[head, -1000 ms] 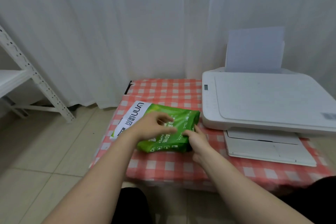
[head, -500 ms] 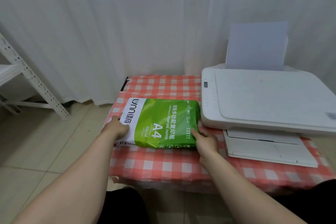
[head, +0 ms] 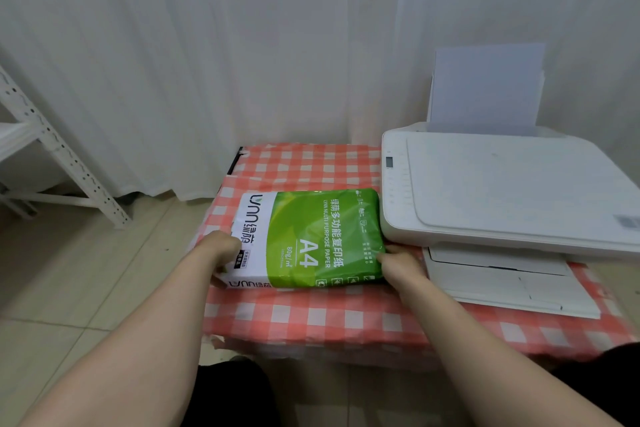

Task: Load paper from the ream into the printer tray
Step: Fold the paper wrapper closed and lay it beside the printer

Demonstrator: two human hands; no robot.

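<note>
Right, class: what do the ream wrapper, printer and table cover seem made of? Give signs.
Ream wrapper: glossy film or coated paper, by its sheen and soft creases. Printer: matte white plastic, smooth moulded corners. Cover: thin paper or plastic sheet, wrinkled, ragged front edge.

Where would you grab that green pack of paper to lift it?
By its two short ends, near the front corners, one hand from each side. The ream lies flat and wide, too broad for one hand, and the printer crowds its right end farther back. The left hand and right hand sit at those ends.
</note>
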